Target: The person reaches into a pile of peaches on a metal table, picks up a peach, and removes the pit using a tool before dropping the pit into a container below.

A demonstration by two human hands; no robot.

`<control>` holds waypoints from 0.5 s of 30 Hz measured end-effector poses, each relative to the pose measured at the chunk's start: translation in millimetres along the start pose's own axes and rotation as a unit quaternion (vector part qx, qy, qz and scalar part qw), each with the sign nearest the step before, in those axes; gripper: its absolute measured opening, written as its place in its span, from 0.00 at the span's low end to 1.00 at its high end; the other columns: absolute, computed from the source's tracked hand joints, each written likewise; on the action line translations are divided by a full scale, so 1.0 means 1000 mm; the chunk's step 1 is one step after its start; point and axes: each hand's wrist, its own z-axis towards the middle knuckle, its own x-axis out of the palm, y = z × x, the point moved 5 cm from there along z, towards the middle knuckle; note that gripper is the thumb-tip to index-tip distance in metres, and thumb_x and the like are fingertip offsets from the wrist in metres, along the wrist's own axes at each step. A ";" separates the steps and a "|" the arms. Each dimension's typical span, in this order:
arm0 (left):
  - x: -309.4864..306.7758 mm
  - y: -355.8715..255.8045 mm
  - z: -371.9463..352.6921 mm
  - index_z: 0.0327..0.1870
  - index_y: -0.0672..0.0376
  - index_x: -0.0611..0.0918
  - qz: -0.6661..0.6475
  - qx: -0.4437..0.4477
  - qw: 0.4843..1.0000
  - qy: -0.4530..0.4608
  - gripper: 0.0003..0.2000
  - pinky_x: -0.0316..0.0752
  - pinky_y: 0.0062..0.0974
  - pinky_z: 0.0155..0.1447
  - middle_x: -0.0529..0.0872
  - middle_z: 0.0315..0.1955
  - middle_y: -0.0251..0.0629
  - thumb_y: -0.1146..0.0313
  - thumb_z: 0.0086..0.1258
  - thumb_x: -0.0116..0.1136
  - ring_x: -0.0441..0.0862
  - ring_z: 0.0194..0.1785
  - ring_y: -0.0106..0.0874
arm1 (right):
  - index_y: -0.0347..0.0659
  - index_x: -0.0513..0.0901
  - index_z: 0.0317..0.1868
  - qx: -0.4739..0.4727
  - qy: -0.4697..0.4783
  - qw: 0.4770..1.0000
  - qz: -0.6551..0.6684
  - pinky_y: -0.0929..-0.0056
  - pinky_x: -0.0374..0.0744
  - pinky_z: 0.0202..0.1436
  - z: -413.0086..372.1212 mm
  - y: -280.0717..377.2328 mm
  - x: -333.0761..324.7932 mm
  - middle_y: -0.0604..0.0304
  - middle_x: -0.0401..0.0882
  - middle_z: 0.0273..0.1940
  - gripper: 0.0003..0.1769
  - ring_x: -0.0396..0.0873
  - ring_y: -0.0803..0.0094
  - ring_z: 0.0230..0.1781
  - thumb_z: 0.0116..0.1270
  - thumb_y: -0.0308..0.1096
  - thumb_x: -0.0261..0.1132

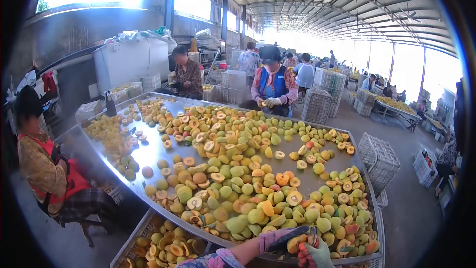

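Halved yellow-green peaches (238, 168) are heaped across a shiny metal table (144, 161), many with the cut face and pit hollow showing. At its near edge, my left hand (285, 239), in a dark glove with a pinkish cuff, is closed around a peach (296, 244). Right beside it is my right hand (317, 255), in a pale glove with reddish fingers, curled against that peach. Something dark and thin shows between the hands, too small to name. The lower part of my right hand is cut off by the frame.
A crate of peach halves (166, 243) stands below the near left edge. Another person (54, 168) sits at the left, and two more sit across the table, one in a blue vest (280, 87). White crates (379, 161) are stacked at the right.
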 end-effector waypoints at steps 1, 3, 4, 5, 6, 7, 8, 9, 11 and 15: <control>-0.005 0.012 0.002 0.64 0.58 0.75 -0.007 0.000 1.000 0.000 0.19 0.75 0.21 0.58 0.81 0.55 0.34 0.57 0.80 0.49 0.79 0.53 0.23 | 0.45 0.81 0.46 0.025 -0.006 0.999 0.026 0.81 0.64 0.13 -0.001 -0.002 0.000 0.66 0.75 0.22 0.08 0.65 0.80 0.12 0.67 0.33 0.67; 0.009 0.024 0.015 0.66 0.57 0.73 -0.202 0.003 0.968 0.150 0.20 0.77 0.21 0.55 0.80 0.54 0.33 0.57 0.80 0.49 0.79 0.53 0.22 | 0.46 0.80 0.45 0.028 -0.042 0.998 0.047 0.80 0.63 0.12 -0.003 -0.004 -0.005 0.69 0.71 0.20 0.07 0.63 0.81 0.11 0.67 0.32 0.66; 0.019 0.017 0.013 0.66 0.57 0.73 -0.204 0.009 0.966 0.157 0.20 0.77 0.21 0.55 0.80 0.54 0.33 0.57 0.80 0.49 0.79 0.53 0.22 | 0.47 0.80 0.43 0.035 -0.063 0.996 0.048 0.80 0.63 0.12 0.000 -0.010 -0.010 0.69 0.71 0.20 0.06 0.62 0.81 0.11 0.69 0.35 0.67; 0.023 0.006 0.004 0.67 0.56 0.72 -0.213 0.015 0.974 0.074 0.20 0.78 0.21 0.52 0.81 0.52 0.32 0.56 0.80 0.49 0.80 0.51 0.23 | 0.47 0.80 0.43 0.031 -0.077 0.995 0.061 0.80 0.63 0.13 -0.001 -0.007 -0.010 0.70 0.71 0.20 0.07 0.62 0.82 0.11 0.70 0.38 0.67; 0.020 -0.001 -0.002 0.68 0.55 0.71 -0.220 0.019 0.975 -0.012 0.21 0.79 0.21 0.50 0.82 0.50 0.32 0.55 0.80 0.49 0.81 0.50 0.23 | 0.47 0.80 0.42 0.028 -0.087 0.993 0.077 0.80 0.64 0.13 -0.001 -0.004 -0.009 0.70 0.71 0.21 0.08 0.63 0.82 0.12 0.71 0.40 0.67; 0.020 0.009 0.002 0.70 0.54 0.70 -0.275 -0.007 0.961 -0.041 0.24 0.81 0.22 0.43 0.83 0.49 0.32 0.53 0.79 0.51 0.83 0.44 0.24 | 0.47 0.80 0.42 0.024 -0.087 0.993 0.078 0.80 0.64 0.13 0.004 -0.009 -0.014 0.70 0.71 0.21 0.08 0.63 0.82 0.12 0.71 0.40 0.67; 0.024 0.001 -0.001 0.70 0.54 0.70 -0.271 -0.007 0.962 -0.040 0.24 0.81 0.22 0.43 0.83 0.49 0.32 0.53 0.79 0.51 0.83 0.44 0.24 | 0.47 0.80 0.43 0.019 -0.086 0.990 0.107 0.80 0.64 0.14 0.010 -0.017 -0.022 0.70 0.72 0.22 0.09 0.63 0.82 0.12 0.71 0.42 0.67; 0.027 -0.008 -0.004 0.70 0.54 0.70 -0.210 -0.001 0.975 -0.074 0.25 0.80 0.21 0.40 0.83 0.48 0.34 0.52 0.78 0.52 0.83 0.41 0.24 | 0.47 0.80 0.44 0.015 -0.086 0.987 0.134 0.80 0.65 0.14 0.014 -0.025 -0.030 0.70 0.72 0.23 0.11 0.63 0.82 0.13 0.71 0.44 0.67; 0.029 -0.015 -0.006 0.70 0.53 0.70 -0.147 0.002 0.983 -0.106 0.26 0.80 0.21 0.38 0.83 0.48 0.35 0.51 0.77 0.53 0.83 0.39 0.24 | 0.46 0.81 0.45 0.008 -0.086 0.988 0.125 0.81 0.65 0.15 0.009 -0.022 -0.026 0.70 0.73 0.24 0.10 0.63 0.82 0.14 0.71 0.41 0.67; 0.018 -0.005 -0.004 0.66 0.53 0.74 -0.133 -0.013 0.983 -0.123 0.25 0.76 0.18 0.30 0.83 0.42 0.32 0.48 0.76 0.53 0.82 0.32 0.21 | 0.43 0.81 0.49 -0.004 -0.062 0.990 0.124 0.82 0.65 0.15 0.002 -0.014 -0.014 0.68 0.73 0.25 0.09 0.65 0.82 0.16 0.71 0.34 0.66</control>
